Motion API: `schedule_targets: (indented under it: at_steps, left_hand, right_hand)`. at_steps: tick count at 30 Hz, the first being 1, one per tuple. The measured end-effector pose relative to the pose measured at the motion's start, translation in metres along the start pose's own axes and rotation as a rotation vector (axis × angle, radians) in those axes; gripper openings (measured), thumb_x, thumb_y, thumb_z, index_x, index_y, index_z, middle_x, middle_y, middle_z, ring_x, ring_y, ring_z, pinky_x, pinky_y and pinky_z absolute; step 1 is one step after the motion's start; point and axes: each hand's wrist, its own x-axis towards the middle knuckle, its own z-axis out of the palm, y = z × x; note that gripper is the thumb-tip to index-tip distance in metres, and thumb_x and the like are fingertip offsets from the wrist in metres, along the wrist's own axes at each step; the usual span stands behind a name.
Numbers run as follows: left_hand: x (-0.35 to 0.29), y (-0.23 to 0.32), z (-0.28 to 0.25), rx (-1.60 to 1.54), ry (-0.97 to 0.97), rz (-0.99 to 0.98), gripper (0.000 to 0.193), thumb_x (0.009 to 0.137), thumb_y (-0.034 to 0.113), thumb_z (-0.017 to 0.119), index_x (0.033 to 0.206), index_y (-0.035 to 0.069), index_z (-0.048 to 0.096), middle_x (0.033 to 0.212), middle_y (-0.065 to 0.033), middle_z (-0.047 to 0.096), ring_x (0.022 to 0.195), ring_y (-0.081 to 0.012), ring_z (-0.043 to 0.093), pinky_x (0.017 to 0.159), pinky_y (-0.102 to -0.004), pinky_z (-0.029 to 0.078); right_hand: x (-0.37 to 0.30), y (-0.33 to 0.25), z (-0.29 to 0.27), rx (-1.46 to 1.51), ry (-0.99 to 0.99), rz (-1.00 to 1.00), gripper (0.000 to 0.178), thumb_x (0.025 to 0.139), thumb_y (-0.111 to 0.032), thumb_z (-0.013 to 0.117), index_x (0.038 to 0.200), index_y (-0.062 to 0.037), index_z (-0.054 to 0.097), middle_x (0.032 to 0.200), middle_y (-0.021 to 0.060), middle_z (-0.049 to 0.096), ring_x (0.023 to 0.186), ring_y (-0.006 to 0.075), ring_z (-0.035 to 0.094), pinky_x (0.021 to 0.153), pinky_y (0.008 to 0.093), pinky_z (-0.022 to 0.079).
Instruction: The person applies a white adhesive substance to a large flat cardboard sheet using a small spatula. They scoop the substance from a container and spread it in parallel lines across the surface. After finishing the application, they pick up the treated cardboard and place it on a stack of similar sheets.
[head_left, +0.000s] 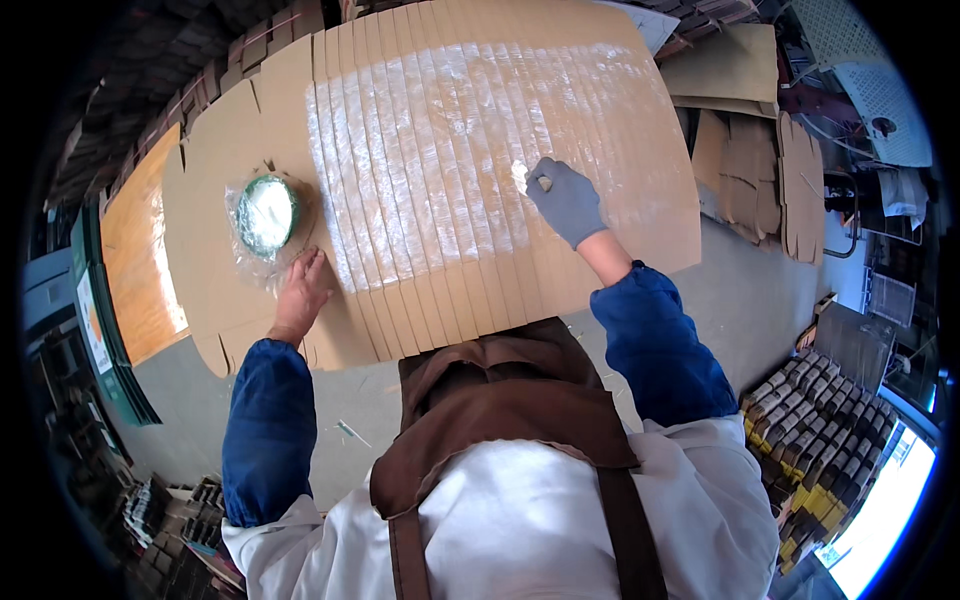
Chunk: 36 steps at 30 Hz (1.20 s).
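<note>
A fan of overlapping cardboard sheets (440,295) lies before me, with a shiny, wet-looking, whitish coating (420,150) streaked across the exposed strips. My right hand (566,200), in a grey glove, is closed around a small whitish wad or brush head over the right part of the coated strips; its exact kind is hidden by the fingers. Bare and laid flat, my left hand (302,292) rests on the cardboard at the left of the fan. Just above it sits a round green-rimmed container (267,215) with pale, shiny contents, standing on crumpled clear plastic.
An orange-brown wooden board (145,250) leans at the left. More cardboard pieces (745,170) are stacked at the right, beyond the sheets. Bundled stacks (820,430) stand at the lower right, near a bright opening. Small scraps (350,432) lie on the grey floor.
</note>
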Motion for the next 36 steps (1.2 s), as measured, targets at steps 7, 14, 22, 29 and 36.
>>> schedule_targets:
  at_steps: [7,14,22,29,36]
  left_hand:
    - [0.005,-0.002,-0.001,0.046,0.021,0.016,0.079,0.072,0.009,0.078,0.143,0.006,0.043,0.146,-0.0123,0.041,0.131,-0.0344,0.041,0.111,-0.0389,0.037]
    - [0.001,-0.005,0.002,0.044,0.025,0.024,0.079,0.074,0.009,0.077,0.144,0.006,0.042,0.146,-0.012,0.041,0.131,-0.0351,0.041,0.111,-0.0397,0.037]
    - [0.001,-0.008,0.002,0.049,0.026,0.037,0.076,0.075,0.01,0.077,0.143,0.006,0.043,0.147,-0.0121,0.04,0.13,-0.0351,0.041,0.11,-0.0402,0.037]
    - [0.001,-0.001,-0.001,0.046,0.02,0.03,0.074,0.076,0.01,0.076,0.142,0.006,0.044,0.147,-0.0118,0.04,0.131,-0.0343,0.041,0.11,-0.0398,0.037]
    - [0.0,0.0,-0.003,0.033,0.05,0.075,0.075,0.076,0.01,0.077,0.142,0.006,0.044,0.146,-0.0119,0.041,0.13,-0.0343,0.042,0.11,-0.0398,0.037]
  right_hand:
    - [-0.025,0.003,-0.007,0.008,0.035,-0.029,0.021,0.09,-0.031,0.06,0.094,-0.0114,0.062,0.093,0.0164,0.067,0.086,0.0387,0.065,0.076,0.0478,0.051]
    - [-0.069,0.009,-0.015,0.034,0.066,-0.029,0.015,0.089,-0.027,0.062,0.092,-0.012,0.062,0.094,0.0131,0.066,0.083,0.0367,0.065,0.073,0.0455,0.052]
    - [-0.094,0.017,0.004,-0.104,0.141,-0.045,0.013,0.089,-0.026,0.062,0.096,-0.0144,0.062,0.095,0.0123,0.065,0.08,0.0376,0.066,0.07,0.0472,0.053]
    - [-0.103,0.009,0.011,-0.311,0.128,0.036,0.011,0.089,-0.024,0.061,0.091,-0.0128,0.059,0.092,0.0122,0.063,0.078,0.0379,0.065,0.069,0.0472,0.053]
    - [-0.073,0.039,0.003,-0.548,0.115,0.143,0.011,0.089,-0.024,0.062,0.094,-0.0144,0.061,0.092,0.0112,0.063,0.076,0.035,0.067,0.068,0.0465,0.053]
